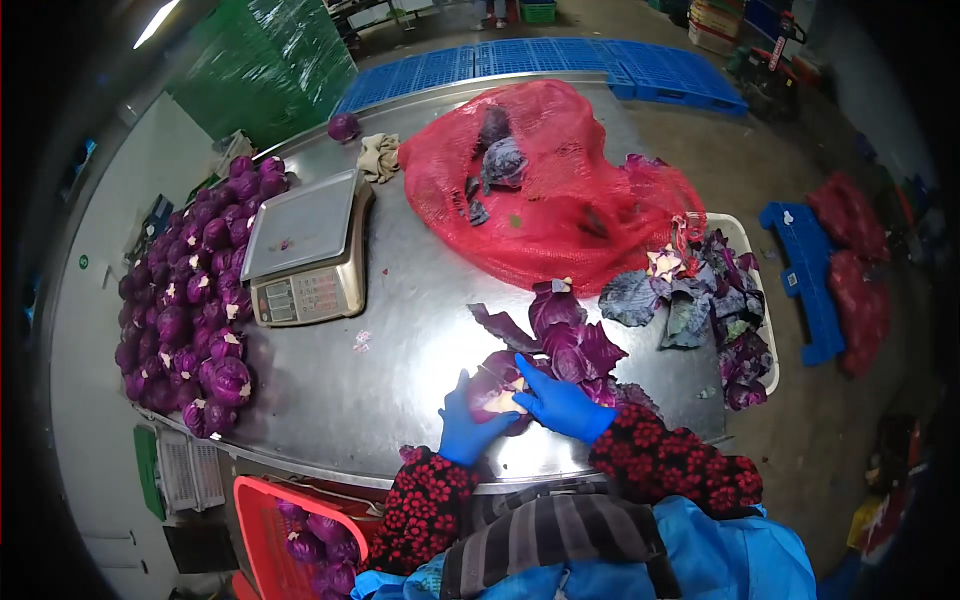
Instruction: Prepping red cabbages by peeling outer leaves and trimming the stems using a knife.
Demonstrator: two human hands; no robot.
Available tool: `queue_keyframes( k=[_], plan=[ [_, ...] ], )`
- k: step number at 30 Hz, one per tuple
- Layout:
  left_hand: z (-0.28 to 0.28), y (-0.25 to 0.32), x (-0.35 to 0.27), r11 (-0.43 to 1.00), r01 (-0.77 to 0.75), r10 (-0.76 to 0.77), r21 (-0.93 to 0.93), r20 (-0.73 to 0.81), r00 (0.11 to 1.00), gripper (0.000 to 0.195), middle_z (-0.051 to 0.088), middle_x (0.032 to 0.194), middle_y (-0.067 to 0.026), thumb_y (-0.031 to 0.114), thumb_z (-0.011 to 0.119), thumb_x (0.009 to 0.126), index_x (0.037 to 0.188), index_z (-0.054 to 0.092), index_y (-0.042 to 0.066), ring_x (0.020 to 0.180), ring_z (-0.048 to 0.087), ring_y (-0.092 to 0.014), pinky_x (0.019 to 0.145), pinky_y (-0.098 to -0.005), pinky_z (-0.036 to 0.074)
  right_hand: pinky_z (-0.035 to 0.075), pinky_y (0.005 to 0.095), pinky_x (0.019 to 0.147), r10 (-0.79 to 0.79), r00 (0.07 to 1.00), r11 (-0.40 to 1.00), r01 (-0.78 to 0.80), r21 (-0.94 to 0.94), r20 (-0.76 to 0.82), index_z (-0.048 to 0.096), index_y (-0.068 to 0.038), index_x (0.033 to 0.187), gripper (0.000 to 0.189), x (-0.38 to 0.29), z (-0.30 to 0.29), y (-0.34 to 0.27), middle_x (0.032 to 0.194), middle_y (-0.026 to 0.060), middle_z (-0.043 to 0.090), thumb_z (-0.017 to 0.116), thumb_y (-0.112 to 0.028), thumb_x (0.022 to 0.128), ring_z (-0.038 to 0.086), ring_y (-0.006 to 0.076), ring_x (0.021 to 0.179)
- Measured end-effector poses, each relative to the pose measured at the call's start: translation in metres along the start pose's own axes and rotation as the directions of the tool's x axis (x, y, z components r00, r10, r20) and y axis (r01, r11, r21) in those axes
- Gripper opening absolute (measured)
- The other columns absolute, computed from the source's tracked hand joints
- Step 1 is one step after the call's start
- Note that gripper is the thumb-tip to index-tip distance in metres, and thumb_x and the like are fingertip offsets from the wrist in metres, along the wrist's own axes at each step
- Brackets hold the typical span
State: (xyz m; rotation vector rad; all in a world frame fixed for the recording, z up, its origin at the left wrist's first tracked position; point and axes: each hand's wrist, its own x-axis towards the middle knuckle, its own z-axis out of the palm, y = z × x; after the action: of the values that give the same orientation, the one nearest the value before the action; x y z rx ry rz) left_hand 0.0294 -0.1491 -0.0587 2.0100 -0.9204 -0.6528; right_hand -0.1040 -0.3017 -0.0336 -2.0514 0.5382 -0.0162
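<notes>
Both my hands wear blue gloves and hold one red cabbage (486, 381) between them, low over the steel table (405, 300). My left hand (469, 426) grips its left side. My right hand (561, 403) lies on its right side, thumb by the pale cut stem. Loose purple cabbage leaves (574, 349) lie just beyond and to the right of my hands. Past these leaves rests a red mesh sack (517, 217) with a few dark cabbages and leaf pieces inside.
A digital scale (307, 247) stands left of centre, beside a large pile of red cabbages (195, 300). A pale bin of leaves (765, 330) is at the right edge. Below left, a red basket (251, 517) holds cabbages. Blue pallets (540, 60) lie behind the table.
</notes>
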Motion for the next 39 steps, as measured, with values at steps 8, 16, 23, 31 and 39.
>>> queue_keyframes(
  k=[8,16,23,31,39],
  plan=[
    [0.006,0.011,-0.007,0.990,-0.083,0.093,0.117,-0.083,0.992,0.103,0.044,0.117,-0.0209,0.041,0.083,0.057,0.130,0.030,-0.007,0.107,0.049,-0.030,0.090,-0.0419,0.042,0.042,0.0279,0.044,0.388,0.914,0.847,-0.403,0.348,0.114,0.057,-0.007,0.110,0.044,0.032,-0.016,0.040,0.077,0.0088,0.061,0.045,-0.045,0.091,0.051,0.0155,0.047],
    [-0.002,-0.016,-0.031,0.964,-0.065,0.061,-0.257,-0.027,0.998,0.110,0.033,0.133,-0.0182,0.027,0.087,0.054,0.136,0.019,-0.002,0.124,0.035,-0.028,0.105,-0.0386,0.029,0.046,0.0327,0.054,0.244,0.944,0.910,-0.145,0.388,-0.221,0.055,-0.003,0.107,0.033,0.050,0.021,0.084,0.073,0.0148,0.061,0.056,-0.026,0.084,0.060,0.0180,0.060],
    [0.020,-0.010,-0.039,0.995,-0.101,0.094,-0.011,-0.275,0.957,0.112,0.037,0.126,-0.0196,0.028,0.087,0.053,0.135,0.019,-0.003,0.116,0.043,-0.027,0.094,-0.0384,0.040,0.049,0.0346,0.060,0.082,0.994,0.985,-0.069,0.159,-0.078,0.045,-0.002,0.124,0.069,0.004,0.006,-0.001,0.091,0.0199,0.063,0.067,-0.045,0.074,0.063,0.0245,0.065],
    [0.017,-0.014,-0.039,0.998,-0.061,0.052,-0.023,-0.285,0.957,0.108,0.046,0.120,-0.0194,0.023,0.086,0.056,0.135,0.018,-0.005,0.109,0.049,-0.028,0.092,-0.0389,0.041,0.049,0.0365,0.063,-0.137,0.972,0.990,0.143,0.020,-0.192,0.056,-0.005,0.105,0.035,0.006,0.022,0.007,0.075,0.0178,0.063,0.058,-0.030,0.081,0.064,0.0315,0.070],
    [0.010,-0.011,-0.036,0.950,-0.027,-0.040,-0.312,-0.207,0.978,0.103,0.045,0.122,-0.0195,0.021,0.084,0.057,0.133,0.021,-0.008,0.110,0.049,-0.026,0.092,-0.0372,0.041,0.048,0.0367,0.066,0.229,0.931,0.973,-0.213,0.087,-0.285,0.049,-0.005,0.118,0.047,-0.008,-0.013,0.014,0.082,0.0165,0.062,0.059,-0.035,0.083,0.062,0.0274,0.072]
  ],
)
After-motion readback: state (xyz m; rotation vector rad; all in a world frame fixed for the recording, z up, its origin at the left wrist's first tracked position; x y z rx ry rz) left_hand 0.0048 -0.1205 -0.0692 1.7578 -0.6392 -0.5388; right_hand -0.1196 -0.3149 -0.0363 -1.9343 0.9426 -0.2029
